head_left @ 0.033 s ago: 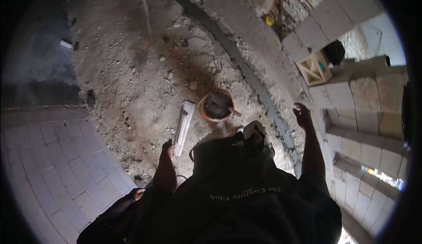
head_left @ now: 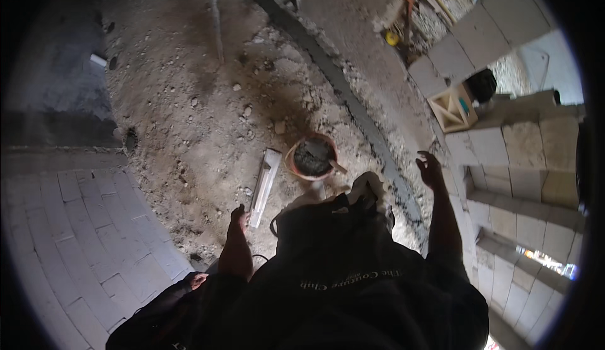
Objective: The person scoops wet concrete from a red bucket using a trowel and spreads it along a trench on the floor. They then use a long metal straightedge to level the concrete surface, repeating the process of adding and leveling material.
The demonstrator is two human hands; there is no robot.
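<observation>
My right hand [head_left: 431,170] is held out over the pale ground beside the strip of wet mortar [head_left: 372,129], its fingers apart and nothing in it. On the other side, my left hand [head_left: 238,216] hangs near the lower end of a long pale board or bar [head_left: 265,186]; its fingers are too dark and foreshortened to read. Between the hands, just ahead of my body, stands an orange bucket [head_left: 290,161] of grey mortar. A tool with a short wooden handle [head_left: 338,167] rests in it, the handle over the rim.
Rubble and stones cover the ground [head_left: 189,129]. A pale block wall [head_left: 94,230] rises at lower left, another [head_left: 491,148] at right. A wooden box [head_left: 452,109] sits by the right wall. Part of another hand [head_left: 198,280] shows beside a dark sleeve at lower left.
The view has shifted slightly, so the bucket and ground sit a little lower and further right. My right hand is slightly further left in the picture. Neither hand has taken hold of anything visible.
</observation>
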